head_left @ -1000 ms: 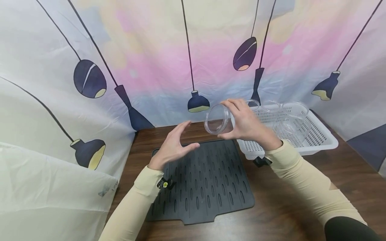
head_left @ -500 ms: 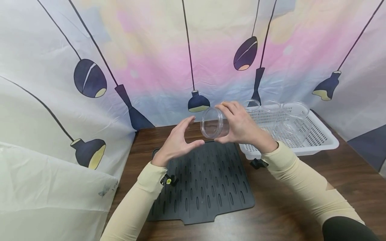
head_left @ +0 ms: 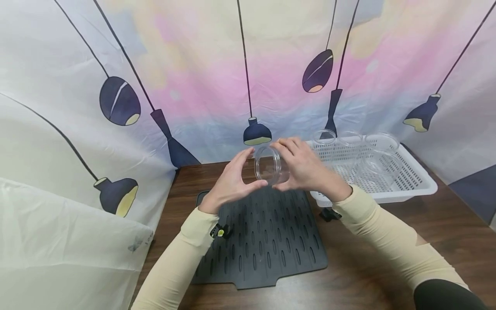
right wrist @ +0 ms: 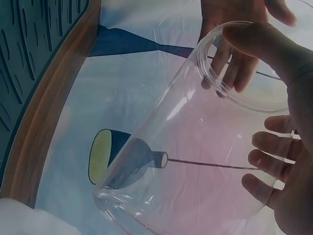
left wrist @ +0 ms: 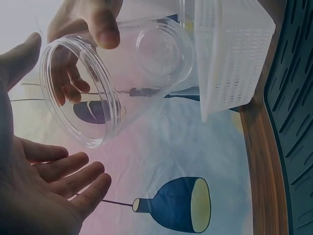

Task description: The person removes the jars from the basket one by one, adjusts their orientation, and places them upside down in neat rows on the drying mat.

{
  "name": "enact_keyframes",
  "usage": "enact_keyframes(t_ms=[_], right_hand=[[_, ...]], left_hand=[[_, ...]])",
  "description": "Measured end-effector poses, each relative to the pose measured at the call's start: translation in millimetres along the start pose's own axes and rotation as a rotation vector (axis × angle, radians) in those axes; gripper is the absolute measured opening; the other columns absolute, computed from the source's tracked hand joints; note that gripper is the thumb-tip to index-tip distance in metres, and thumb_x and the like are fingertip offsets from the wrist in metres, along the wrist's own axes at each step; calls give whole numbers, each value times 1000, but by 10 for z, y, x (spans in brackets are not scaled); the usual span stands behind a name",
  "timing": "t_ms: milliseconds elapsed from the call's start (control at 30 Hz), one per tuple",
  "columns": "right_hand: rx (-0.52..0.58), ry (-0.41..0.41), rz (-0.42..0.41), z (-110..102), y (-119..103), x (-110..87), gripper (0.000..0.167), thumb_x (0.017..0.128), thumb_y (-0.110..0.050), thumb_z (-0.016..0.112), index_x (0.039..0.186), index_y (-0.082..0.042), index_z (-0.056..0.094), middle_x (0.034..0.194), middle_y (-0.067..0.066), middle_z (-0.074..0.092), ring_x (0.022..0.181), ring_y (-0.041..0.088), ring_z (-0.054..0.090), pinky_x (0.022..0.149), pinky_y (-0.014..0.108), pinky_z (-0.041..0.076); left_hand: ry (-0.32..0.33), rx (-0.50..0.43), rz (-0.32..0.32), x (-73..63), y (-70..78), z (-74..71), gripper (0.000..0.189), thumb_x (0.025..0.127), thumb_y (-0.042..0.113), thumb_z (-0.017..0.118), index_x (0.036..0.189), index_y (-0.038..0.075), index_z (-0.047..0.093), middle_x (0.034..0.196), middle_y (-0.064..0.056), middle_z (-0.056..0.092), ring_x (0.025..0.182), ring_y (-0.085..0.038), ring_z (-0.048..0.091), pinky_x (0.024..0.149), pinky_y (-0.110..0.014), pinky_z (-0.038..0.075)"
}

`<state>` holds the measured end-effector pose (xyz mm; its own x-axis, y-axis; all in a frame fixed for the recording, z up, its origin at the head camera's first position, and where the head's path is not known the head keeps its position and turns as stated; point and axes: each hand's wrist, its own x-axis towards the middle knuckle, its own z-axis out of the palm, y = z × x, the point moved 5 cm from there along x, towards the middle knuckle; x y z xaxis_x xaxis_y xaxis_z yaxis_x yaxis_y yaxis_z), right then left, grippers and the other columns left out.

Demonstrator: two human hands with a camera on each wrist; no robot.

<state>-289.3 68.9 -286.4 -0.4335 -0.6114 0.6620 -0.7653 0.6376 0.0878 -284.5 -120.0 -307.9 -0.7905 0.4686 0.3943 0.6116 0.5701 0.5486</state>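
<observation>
Above the far part of a black ribbed mat, my right hand grips a clear, see-through jar with its thumb and fingers around the side near the mouth. The jar lies tipped on its side, its round ringed rim facing my left hand. In the right wrist view the clear wall of the jar runs down to its base. My left hand is held up beside the mouth, thumb and fingers spread apart, fingertips right by the rim. Nothing is held in it.
A white perforated basket stands at the back right, with several clear jars in it. The brown wooden table runs up to a patterned cloth backdrop behind and at the sides.
My right hand has carried the jar left and slightly down. My left hand has moved right toward the rim, so the gap between the hands has narrowed.
</observation>
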Motion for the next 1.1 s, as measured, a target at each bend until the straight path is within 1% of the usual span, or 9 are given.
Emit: enact_keyframes(t_ms=[100,267,367,500,833,1100], right_hand=[[-19,-5,-12,23,-32,4,106,51,-60,87,133,-4,51,125,17,56,112,34,51,93,50,48],[-54,14,-52,64,-98,4,106,51,-63,85,132,-3,52,123,17,57,111,34,53,94,48,49],[-66,21,-66,86,-136,0,105,51,-64,84,132,-4,52,123,16,57,111,33,53,93,47,49],[-62,15,-64,110,-166,-13,104,53,-63,83,133,-5,51,124,16,55,112,33,51,91,49,50],[-56,13,-65,131,-193,-40,105,53,-61,85,134,-5,50,126,17,54,114,34,50,94,51,47],[-58,-5,-62,117,-196,-52,110,54,-65,85,138,-5,47,130,18,52,117,35,48,96,52,47]], left_hand=[[3,6,-2,9,13,14,104,78,75,60,155,13,27,154,-7,35,136,-27,41,104,-47,44],[-6,-3,-16,20,19,47,98,81,59,71,155,15,25,155,-6,34,136,-25,41,106,-47,43],[-17,3,-26,20,19,68,96,81,53,74,155,15,25,155,-6,33,136,-25,42,106,-49,42],[-29,19,-31,23,23,94,97,81,52,74,155,15,25,154,-7,35,135,-26,42,105,-52,42],[-8,38,-30,26,44,98,89,81,49,74,150,12,34,146,-8,45,124,-27,52,97,-48,49],[11,19,-17,23,53,82,86,80,46,76,147,9,38,142,-9,48,124,-25,53,100,-47,49]])
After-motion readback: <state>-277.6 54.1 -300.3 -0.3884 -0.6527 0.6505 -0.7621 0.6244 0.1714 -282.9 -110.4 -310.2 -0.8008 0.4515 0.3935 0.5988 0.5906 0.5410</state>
